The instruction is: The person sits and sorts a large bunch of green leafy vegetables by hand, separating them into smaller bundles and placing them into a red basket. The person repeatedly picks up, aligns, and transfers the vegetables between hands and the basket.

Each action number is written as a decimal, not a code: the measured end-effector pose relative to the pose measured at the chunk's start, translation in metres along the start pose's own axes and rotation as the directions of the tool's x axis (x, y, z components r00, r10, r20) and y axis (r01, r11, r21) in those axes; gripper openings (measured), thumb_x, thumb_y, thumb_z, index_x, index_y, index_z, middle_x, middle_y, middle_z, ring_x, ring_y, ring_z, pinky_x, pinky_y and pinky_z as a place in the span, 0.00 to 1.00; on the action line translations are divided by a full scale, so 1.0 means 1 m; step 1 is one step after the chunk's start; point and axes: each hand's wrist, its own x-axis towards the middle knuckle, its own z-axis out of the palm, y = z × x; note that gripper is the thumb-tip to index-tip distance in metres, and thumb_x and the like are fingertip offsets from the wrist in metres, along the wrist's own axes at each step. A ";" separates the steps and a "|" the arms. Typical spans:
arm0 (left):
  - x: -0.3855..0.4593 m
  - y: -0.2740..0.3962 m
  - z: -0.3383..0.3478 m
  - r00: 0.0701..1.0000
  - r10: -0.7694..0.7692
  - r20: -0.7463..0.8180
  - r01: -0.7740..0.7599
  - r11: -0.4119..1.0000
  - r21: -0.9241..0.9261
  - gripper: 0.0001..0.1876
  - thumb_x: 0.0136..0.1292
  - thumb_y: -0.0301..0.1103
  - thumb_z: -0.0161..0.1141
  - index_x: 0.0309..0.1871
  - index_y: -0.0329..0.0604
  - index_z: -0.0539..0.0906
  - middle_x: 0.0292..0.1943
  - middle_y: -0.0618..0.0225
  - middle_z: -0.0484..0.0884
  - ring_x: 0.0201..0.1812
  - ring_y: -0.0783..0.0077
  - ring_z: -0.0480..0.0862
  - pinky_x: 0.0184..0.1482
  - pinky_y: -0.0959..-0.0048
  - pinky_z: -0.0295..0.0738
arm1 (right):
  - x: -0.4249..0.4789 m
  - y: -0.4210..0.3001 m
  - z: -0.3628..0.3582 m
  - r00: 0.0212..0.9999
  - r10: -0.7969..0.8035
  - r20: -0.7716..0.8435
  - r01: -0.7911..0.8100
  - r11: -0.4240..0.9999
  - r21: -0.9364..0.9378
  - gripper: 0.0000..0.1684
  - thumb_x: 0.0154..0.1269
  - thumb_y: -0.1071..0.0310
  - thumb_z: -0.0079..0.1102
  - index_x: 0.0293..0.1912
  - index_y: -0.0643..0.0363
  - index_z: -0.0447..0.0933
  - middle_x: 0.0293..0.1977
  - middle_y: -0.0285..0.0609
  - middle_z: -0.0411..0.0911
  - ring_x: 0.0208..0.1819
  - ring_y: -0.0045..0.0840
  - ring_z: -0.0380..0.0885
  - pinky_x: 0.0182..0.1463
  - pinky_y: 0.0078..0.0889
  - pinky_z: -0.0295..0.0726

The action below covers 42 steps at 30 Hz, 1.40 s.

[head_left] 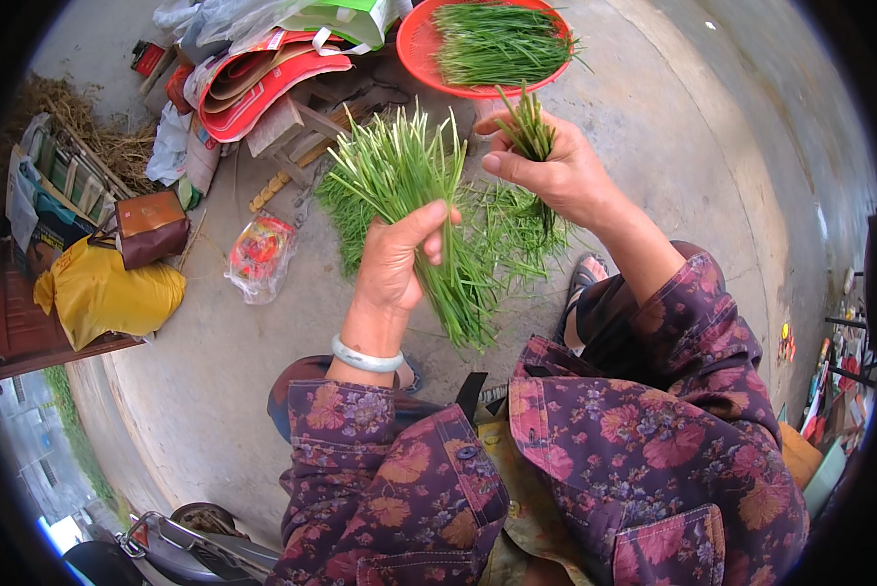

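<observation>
My left hand (402,256) is closed around a large bunch of long green leafy stalks, likely chives (416,176), their pale ends pointing up and away. To its right, my right hand (556,165) grips a smaller, darker bundle of stalks (530,132), with limp dark ends hanging below the palm. The two hands are apart. Under them on the concrete floor lies a loose pile of green leaves (512,227), partly hidden by the held bunch. Beyond the hands, a red plastic basket (420,51) holds more green stalks laid side by side.
A wooden stool (277,128) bears folded red cardboard and bags at the upper left. Nearer are a clear plastic bag with red contents (260,256), a yellow bag (109,293) and a brown bag (153,227). Part of a parked two-wheeler (189,546) shows at the lower left.
</observation>
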 end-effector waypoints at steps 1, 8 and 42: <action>0.000 -0.001 0.001 1.000 0.002 0.004 -0.002 1.000 -0.007 0.06 0.58 0.30 0.61 0.36 0.37 0.80 0.24 0.71 0.79 0.18 0.85 0.70 0.19 0.85 0.63 | -0.001 -0.003 0.004 1.000 -0.012 0.013 0.012 1.000 -0.005 0.11 0.56 0.70 0.63 0.39 0.64 0.76 0.29 0.31 0.75 0.32 0.15 0.71 0.39 0.21 0.72; -0.001 0.000 0.001 1.000 0.006 0.021 -0.005 0.999 -0.034 0.06 0.57 0.29 0.61 0.36 0.38 0.79 0.26 0.70 0.80 0.19 0.85 0.70 0.20 0.85 0.64 | -0.002 -0.003 -0.006 0.983 -0.134 0.127 0.165 0.946 -0.280 0.09 0.56 0.71 0.63 0.35 0.63 0.74 0.26 0.34 0.74 0.31 0.15 0.70 0.37 0.22 0.72; -0.007 0.014 0.001 0.979 -0.026 0.203 -0.019 0.977 0.214 0.14 0.53 0.26 0.62 0.44 0.38 0.77 0.28 0.64 0.81 0.18 0.83 0.72 0.17 0.86 0.63 | -0.012 -0.001 -0.002 0.765 0.384 0.517 -0.446 0.895 -0.005 0.08 0.56 0.67 0.56 0.31 0.63 0.75 0.25 0.40 0.78 0.19 0.13 0.74 0.14 0.14 0.57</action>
